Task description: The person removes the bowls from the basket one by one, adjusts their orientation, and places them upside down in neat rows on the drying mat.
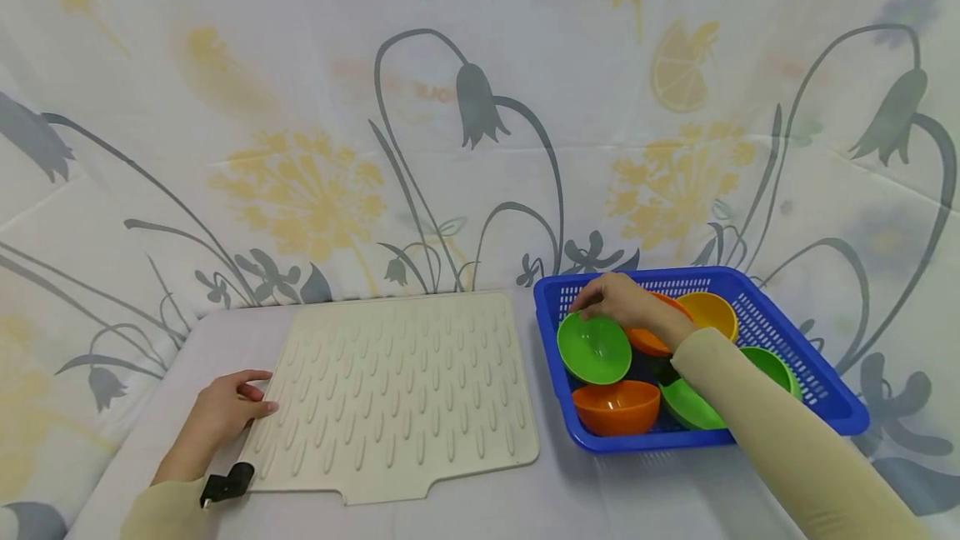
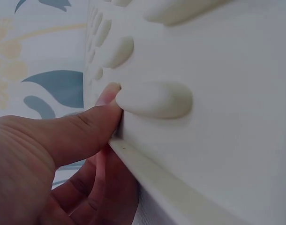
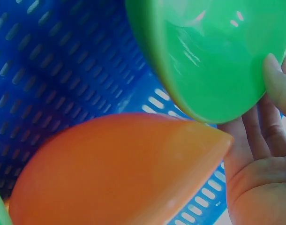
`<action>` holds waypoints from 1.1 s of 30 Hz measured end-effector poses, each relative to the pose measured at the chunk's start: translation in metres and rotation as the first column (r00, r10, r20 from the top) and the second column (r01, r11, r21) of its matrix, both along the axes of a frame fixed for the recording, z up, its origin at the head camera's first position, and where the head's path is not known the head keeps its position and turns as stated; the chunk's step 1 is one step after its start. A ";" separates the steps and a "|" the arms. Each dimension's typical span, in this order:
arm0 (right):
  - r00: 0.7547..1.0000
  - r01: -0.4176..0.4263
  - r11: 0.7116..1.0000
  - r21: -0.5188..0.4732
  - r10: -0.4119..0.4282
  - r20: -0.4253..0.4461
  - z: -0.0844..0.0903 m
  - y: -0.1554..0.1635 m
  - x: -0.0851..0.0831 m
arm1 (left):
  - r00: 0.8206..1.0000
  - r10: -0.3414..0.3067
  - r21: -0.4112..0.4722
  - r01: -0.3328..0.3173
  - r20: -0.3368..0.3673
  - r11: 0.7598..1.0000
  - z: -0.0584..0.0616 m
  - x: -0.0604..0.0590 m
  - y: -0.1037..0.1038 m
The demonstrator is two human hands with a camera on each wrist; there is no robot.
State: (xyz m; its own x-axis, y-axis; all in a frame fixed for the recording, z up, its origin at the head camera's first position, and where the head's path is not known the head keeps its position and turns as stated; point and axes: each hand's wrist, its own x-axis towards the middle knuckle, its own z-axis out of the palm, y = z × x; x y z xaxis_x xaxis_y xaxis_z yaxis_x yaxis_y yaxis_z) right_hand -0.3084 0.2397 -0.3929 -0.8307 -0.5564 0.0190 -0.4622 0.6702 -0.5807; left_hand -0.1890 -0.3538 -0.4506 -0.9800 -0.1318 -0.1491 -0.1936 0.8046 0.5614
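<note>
My right hand (image 1: 615,300) pinches the rim of a green bowl (image 1: 592,350), thumb inside and fingers behind, at the left end of a blue basket. In the right wrist view the green bowl (image 3: 213,61) tilts beside an orange bowl (image 3: 119,168). Out on the left, my left hand (image 1: 228,407) grips the left edge of a cream ridged draining board (image 1: 397,382). The left wrist view shows the thumb (image 2: 86,131) on the board's top face, with other fingers curled at its edge and partly hidden.
The blue basket (image 1: 558,394) sits right of the board. Inside are a front orange bowl (image 1: 617,408), a yellow bowl (image 1: 708,312), a green bowl (image 1: 772,365) and others partly behind my right arm. A flower-printed cloth (image 1: 480,107) rises behind the table.
</note>
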 end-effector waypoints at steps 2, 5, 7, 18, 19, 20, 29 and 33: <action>1.000 -0.005 1.000 0.002 0.005 -0.006 0.004 0.001 0.003 | 1.000 -0.002 0.002 0.002 -0.004 1.000 0.000 0.000 0.000; 1.000 0.000 1.000 0.010 0.000 0.010 0.009 0.001 0.006 | 1.000 0.003 0.015 -0.003 0.002 1.000 0.002 0.000 0.000; 1.000 0.015 1.000 0.012 -0.015 0.026 0.011 0.001 0.007 | 1.000 0.009 0.020 -0.009 0.009 1.000 0.002 0.000 0.000; 0.999 0.052 0.999 0.012 -0.052 -0.002 0.016 0.014 0.011 | 1.000 0.000 0.022 0.000 0.004 1.000 0.000 0.001 0.000; 0.999 0.055 0.998 0.006 -0.055 0.001 0.017 0.015 0.013 | 1.000 0.000 0.023 -0.001 0.004 1.000 -0.001 0.001 0.000; 0.998 0.059 0.998 -0.004 -0.059 0.007 0.019 0.017 0.014 | 1.000 -0.002 0.018 0.002 -0.002 1.000 0.000 0.001 0.000; 0.992 0.114 0.991 -0.075 -0.109 0.070 0.033 0.029 0.029 | 1.000 0.004 0.023 -0.004 -0.005 1.000 0.000 0.003 0.002; 0.986 0.146 0.987 -0.067 -0.140 0.090 0.038 0.033 0.033 | 1.000 0.013 0.018 -0.013 0.000 1.000 0.000 0.003 0.002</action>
State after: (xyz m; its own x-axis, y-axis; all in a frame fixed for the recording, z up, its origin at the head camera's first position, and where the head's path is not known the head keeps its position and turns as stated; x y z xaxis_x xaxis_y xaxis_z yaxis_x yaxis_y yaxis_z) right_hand -0.2750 0.2731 -0.3552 -0.9019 -0.4315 -0.0184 -0.3118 0.6799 -0.6637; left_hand -0.1862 -0.3523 -0.4505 -0.9782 -0.1417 -0.1516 -0.2039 0.7916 0.5761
